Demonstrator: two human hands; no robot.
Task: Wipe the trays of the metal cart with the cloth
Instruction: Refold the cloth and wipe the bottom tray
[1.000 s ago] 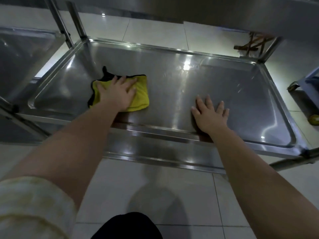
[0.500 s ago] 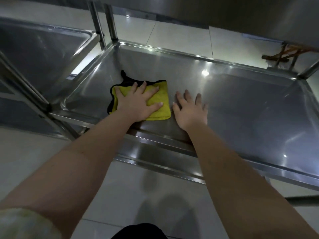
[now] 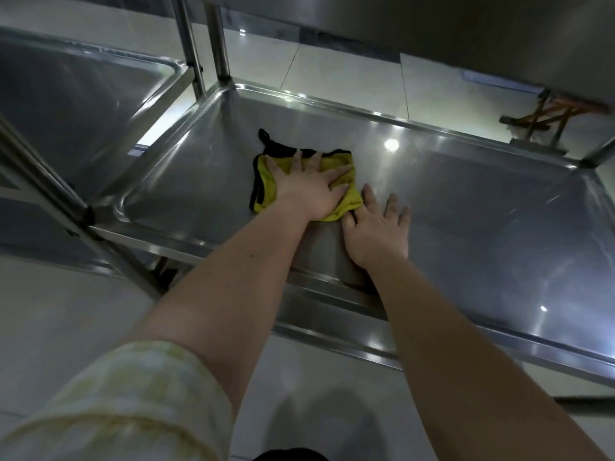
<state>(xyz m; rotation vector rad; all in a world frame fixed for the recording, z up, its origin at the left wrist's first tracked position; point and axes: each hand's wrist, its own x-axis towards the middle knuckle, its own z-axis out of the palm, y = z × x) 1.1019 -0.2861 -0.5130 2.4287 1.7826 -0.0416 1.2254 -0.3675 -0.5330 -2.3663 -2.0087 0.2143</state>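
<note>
Left arm: pale cream-yellow sleeve (image 3: 126, 404), faint check pattern, folded cuff, at 7 o'clock in frame. Both bare: left hand (image 3: 309, 191), right hand (image 3: 376, 231). Black garment (image 3: 289, 455) edge at 6 o'clock.

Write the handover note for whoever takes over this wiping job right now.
Left hand: flat, fingers spread, pressing the yellow cloth onto the tray, left of its middle.
Right hand: flat on the bare tray, just right of the cloth.
Done: cannot tell how much is wiped.
Left: the rest of this tray, then the tray above.
</note>
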